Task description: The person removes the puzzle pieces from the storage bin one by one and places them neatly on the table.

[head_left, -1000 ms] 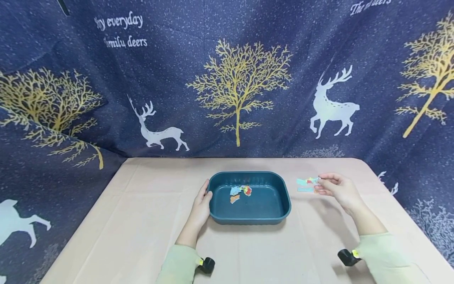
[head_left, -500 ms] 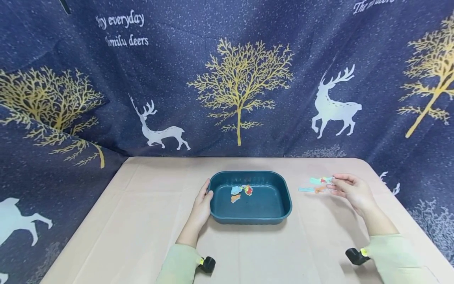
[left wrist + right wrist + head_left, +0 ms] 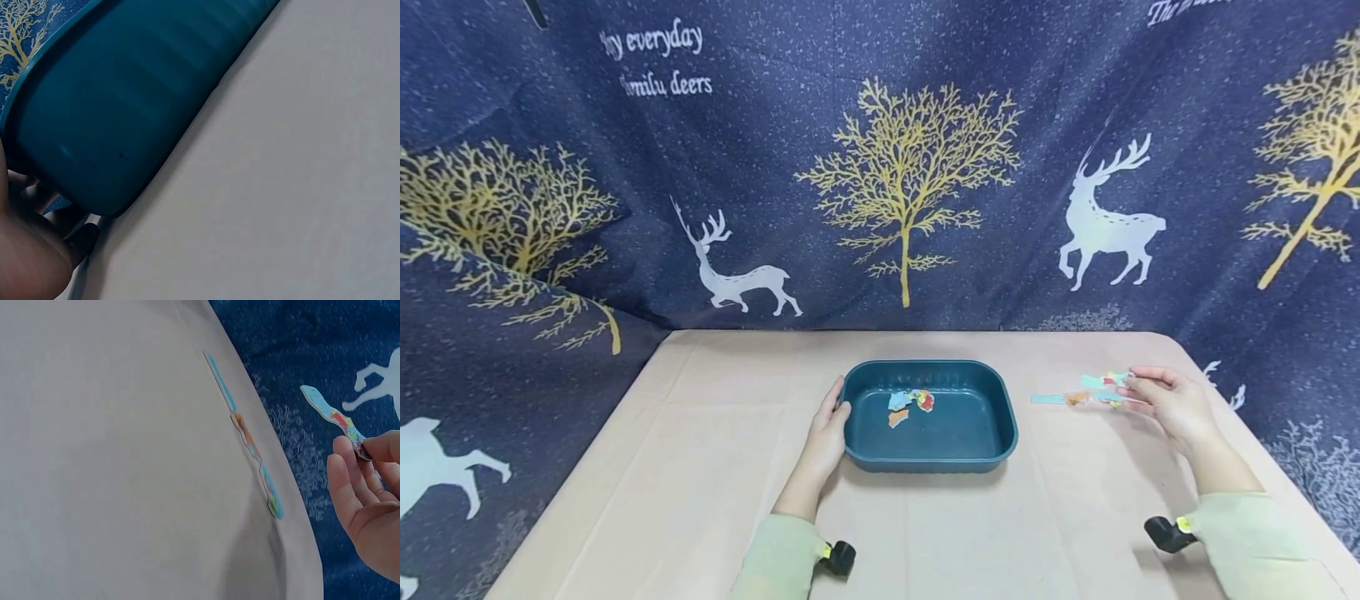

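A dark teal plastic basin point(image 3: 930, 465) sits mid-table. My left hand point(image 3: 824, 435) holds its left end, thumb at the rim and fingers against the outer wall; the left wrist view shows this wall point(image 3: 119, 119) close up. Between thumb and fingertips, my right hand point(image 3: 1180, 410) pinches a flat puzzle piece point(image 3: 325, 409), light blue with red and yellow print, raised above the table. Below it lies a joined row of pieces: a light blue strip point(image 3: 1047, 399), an orange piece point(image 3: 1077, 399) and a blue-green piece point(image 3: 271, 494).
Inside the basin lie a light blue piece point(image 3: 898, 402), a red and yellow piece point(image 3: 924, 402) and an orange piece point(image 3: 898, 418). Beige cloth covers the table point(image 3: 700, 467). A navy curtain point(image 3: 850, 250) printed with deer and trees hangs behind it.
My right hand has moved to the right with the pinched puzzle piece, uncovering more of the row on the table. The left hand and basin stay in place.
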